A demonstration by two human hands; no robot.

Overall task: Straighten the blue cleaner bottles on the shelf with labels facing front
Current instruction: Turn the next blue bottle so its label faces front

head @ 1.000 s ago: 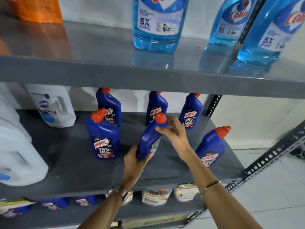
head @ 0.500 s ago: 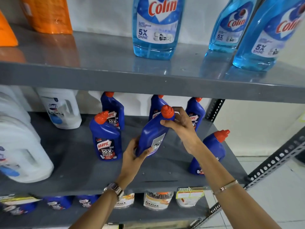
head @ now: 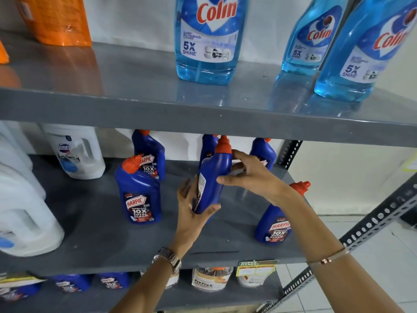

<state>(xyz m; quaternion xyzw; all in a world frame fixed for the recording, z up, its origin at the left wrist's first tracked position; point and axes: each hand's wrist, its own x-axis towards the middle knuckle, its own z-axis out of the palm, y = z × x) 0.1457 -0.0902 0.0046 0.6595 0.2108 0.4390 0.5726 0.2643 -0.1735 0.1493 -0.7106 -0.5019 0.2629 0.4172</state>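
Both my hands hold one dark blue cleaner bottle (head: 214, 177) with a red cap, lifted and tilted above the middle grey shelf (head: 94, 233). My left hand (head: 191, 206) cups its base. My right hand (head: 250, 175) grips its upper body. Its label shows edge-on, turned to the left. A front-left bottle (head: 141, 195) stands with its label to the front. A front-right bottle (head: 277, 224) leans right, label forward, partly behind my right forearm. Three more blue bottles stand at the back (head: 150, 152), (head: 208, 145), (head: 264, 152).
White jugs (head: 76, 150), (head: 24, 220) fill the left of the middle shelf. The upper shelf edge (head: 203, 120) hangs just above the held bottle's cap and carries light blue glass-cleaner bottles (head: 207, 37) and orange packs (head: 56, 19). A perforated metal brace (head: 372, 222) runs at the right.
The held bottle has been raised and turned more upright, its cap now near the upper shelf edge. My right hand slid from the cap down onto the bottle's body.
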